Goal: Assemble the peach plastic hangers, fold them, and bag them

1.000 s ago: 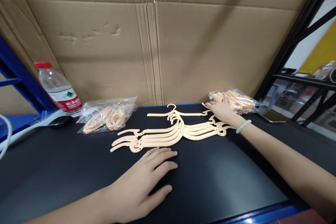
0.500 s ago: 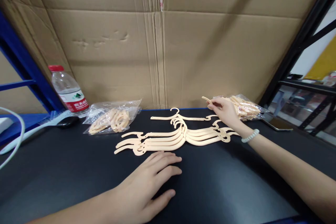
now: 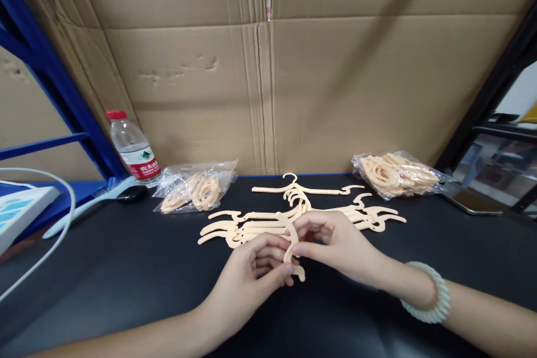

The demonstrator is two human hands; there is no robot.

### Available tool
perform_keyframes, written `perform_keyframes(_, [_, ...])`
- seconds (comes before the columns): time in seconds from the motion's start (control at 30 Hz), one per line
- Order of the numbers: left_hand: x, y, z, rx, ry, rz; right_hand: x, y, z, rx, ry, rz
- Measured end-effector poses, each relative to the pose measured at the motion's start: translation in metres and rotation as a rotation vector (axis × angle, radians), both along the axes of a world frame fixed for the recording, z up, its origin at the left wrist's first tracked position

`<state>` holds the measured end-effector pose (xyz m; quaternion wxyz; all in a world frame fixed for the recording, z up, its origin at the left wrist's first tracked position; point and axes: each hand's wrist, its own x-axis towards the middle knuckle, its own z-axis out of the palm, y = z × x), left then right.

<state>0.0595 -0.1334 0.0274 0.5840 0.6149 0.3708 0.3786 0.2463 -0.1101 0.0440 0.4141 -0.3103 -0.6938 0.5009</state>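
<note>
Between both hands, in front of me, is a curved cream plastic hanger piece [image 3: 289, 254] with a hooked lower end. My left hand [image 3: 262, 268] pinches its lower part between thumb and fingers. My right hand [image 3: 329, 238], with a pale coiled band on the wrist, grips its upper part. Right behind the hands lie several cream hangers [image 3: 260, 225], nested in a stack and partly hidden by the fingers. Farther back, a single hanger [image 3: 312, 190] lies with a curved piece at its right end; its left end has none.
A clear bag of cream parts [image 3: 193, 190] lies at the left, another bag of parts [image 3: 396, 173] at the right. Nearby are a red-capped bottle [image 3: 134, 148], a phone [image 3: 472, 201] and a white cable [image 3: 69, 224]. Cardboard [image 3: 188, 84] walls off the back of the black table.
My right hand has come from the right-hand bag to the middle with the curved piece. My left hand has lifted from the table and closed on that piece too. The view has shifted slightly.
</note>
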Motion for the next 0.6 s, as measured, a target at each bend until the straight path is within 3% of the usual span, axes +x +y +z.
perform_keyframes(0.07, [-0.001,0.001,0.001,-0.032,-0.024,0.053,0.007,0.010,-0.001,0.085,-0.047,-0.049])
perform_keyframes(0.13, [-0.003,0.003,0.004,-0.043,-0.040,0.108,0.023,0.028,-0.001,0.257,-0.151,-0.190])
perform_keyframes(0.23, [-0.008,0.005,0.007,-0.051,-0.077,0.165,0.058,0.061,-0.007,0.661,-0.528,-0.439])
perform_keyframes(0.27, [-0.009,0.006,0.008,-0.061,-0.095,0.176,0.068,0.071,-0.011,0.733,-0.691,-0.468])
perform_keyframes(0.37, [-0.014,0.007,0.009,-0.111,-0.152,0.206,0.090,0.092,-0.026,0.743,-0.834,-0.441])
perform_keyframes(0.47, [-0.016,0.007,0.009,-0.145,-0.191,0.246,0.095,0.102,-0.036,0.745,-0.910,-0.375])
perform_keyframes(0.6, [-0.017,0.007,0.009,-0.140,-0.210,0.249,0.093,0.106,-0.035,0.745,-0.987,-0.336])
